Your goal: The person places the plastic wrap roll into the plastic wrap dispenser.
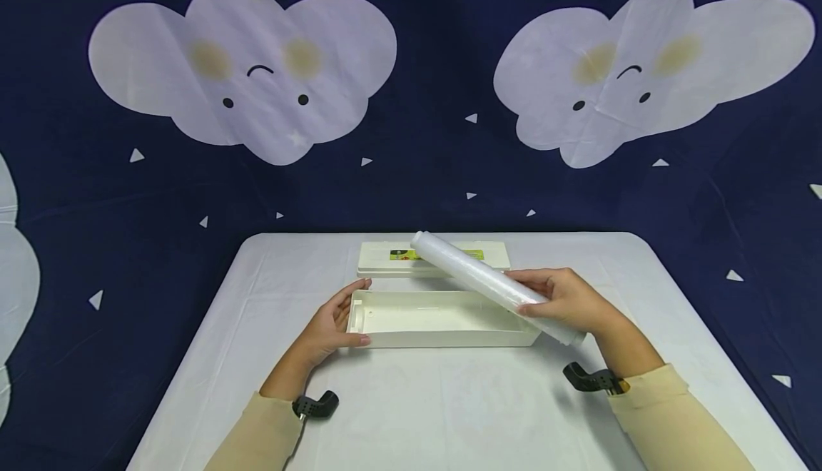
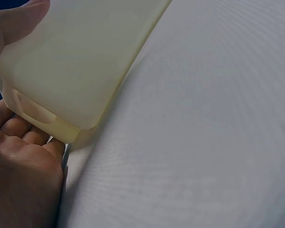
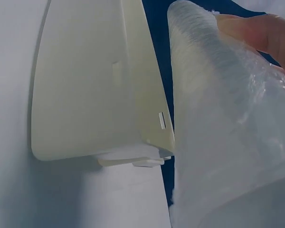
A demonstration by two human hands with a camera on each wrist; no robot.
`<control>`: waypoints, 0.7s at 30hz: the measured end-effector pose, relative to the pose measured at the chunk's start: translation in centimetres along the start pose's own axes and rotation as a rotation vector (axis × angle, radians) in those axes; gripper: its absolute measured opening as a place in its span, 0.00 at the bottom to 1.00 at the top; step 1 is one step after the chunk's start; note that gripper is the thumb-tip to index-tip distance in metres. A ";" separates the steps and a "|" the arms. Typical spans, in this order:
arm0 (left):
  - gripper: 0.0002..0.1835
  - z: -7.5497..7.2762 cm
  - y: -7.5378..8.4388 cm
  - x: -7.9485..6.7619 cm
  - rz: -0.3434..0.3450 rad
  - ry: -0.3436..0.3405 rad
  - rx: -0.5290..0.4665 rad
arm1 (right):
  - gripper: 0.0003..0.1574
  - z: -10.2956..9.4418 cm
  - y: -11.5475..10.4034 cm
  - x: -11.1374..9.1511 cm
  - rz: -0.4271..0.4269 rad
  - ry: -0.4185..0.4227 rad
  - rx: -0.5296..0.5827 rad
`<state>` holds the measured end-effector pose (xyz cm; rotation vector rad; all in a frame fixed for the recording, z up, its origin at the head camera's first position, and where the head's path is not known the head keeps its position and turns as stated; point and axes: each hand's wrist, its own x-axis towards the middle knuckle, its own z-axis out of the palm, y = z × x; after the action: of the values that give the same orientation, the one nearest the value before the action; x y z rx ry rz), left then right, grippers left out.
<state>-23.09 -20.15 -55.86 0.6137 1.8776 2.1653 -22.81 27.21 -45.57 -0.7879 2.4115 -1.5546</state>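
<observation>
A long white plastic box (image 1: 443, 340) without its cover stands on the table. My left hand (image 1: 329, 330) grips its left end, the thumb on the near wall and the fingers around the far side. In the left wrist view the thumb lies on the smooth wall of the box (image 2: 85, 61), with fingers at its end. My right hand (image 1: 571, 301) holds a roll of cling film (image 1: 472, 271) near its right end. The roll slants above the box, its far end up and to the left. In the right wrist view, thumb and fingertips press the clear film (image 3: 213, 114).
Behind the box lies a white lid (image 1: 375, 260) with a green and yellow label, partly covered by the roll. A white cloth covers the table (image 1: 437, 407). A dark blue curtain (image 1: 443, 178) with clouds hangs behind its far edge.
</observation>
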 end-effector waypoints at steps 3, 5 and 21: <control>0.63 0.0 0.0 0.0 0.002 -0.004 0.001 | 0.38 0.2 -0.2 0.1 -0.012 -0.007 -0.008; 0.63 0.0 0.0 0.0 0.002 -0.003 0.001 | 0.38 0.3 -0.4 0.3 -0.021 -0.018 -0.011; 0.62 -0.1 0.0 -0.1 0.007 -0.004 0.011 | 0.38 1.0 -0.7 1.1 -0.059 -0.092 -0.035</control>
<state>-23.01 -20.26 -55.90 0.6275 1.8886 2.1579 -23.12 25.67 -45.26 -0.9246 2.3758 -1.4665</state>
